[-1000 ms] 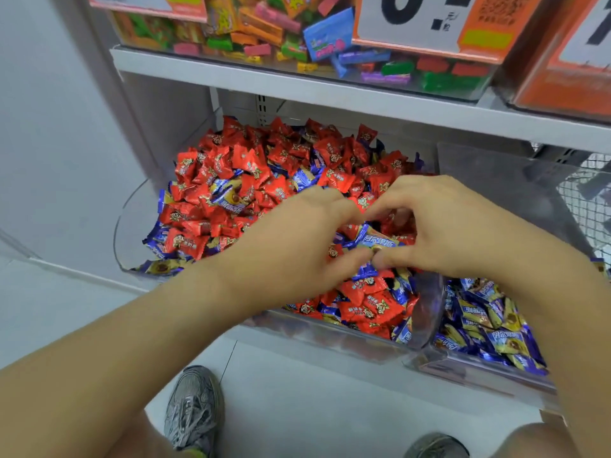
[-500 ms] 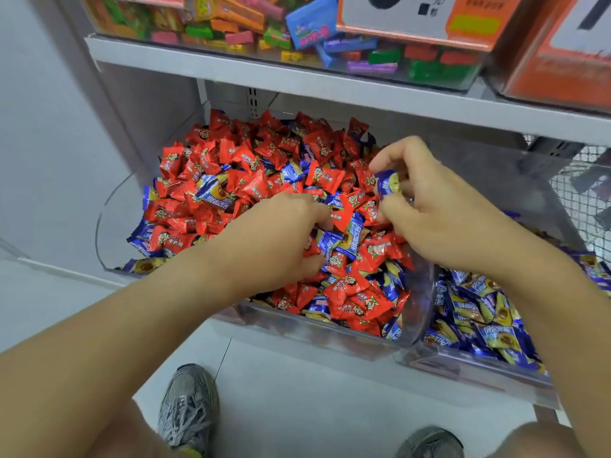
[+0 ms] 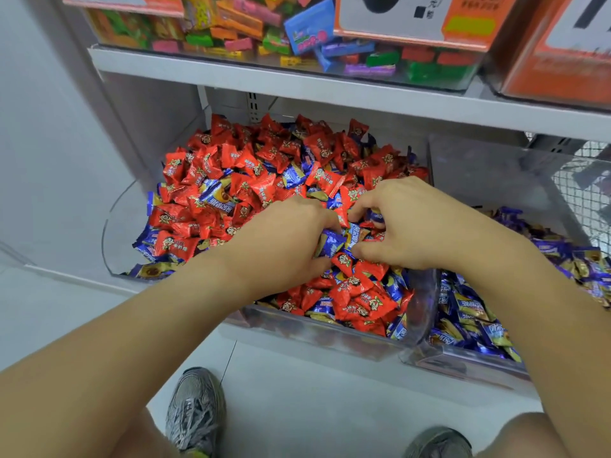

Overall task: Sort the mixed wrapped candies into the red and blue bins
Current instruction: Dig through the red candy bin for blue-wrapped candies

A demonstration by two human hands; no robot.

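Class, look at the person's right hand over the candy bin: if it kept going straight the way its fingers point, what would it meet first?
The right hand points left, toward the left hand. First it would likely meet the blue candies between them, then the left hand's fingertips; depth is unclear.

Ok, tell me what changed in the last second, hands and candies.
Half a second ago the right hand was lifted with a blue candy pinched in its fingertips; it has come back down into the mixed bin, and its fingers now work at a blue candy beside the left hand. Where the lifted one went cannot be told. The left hand stayed in the pile; the blue bin looks unchanged.
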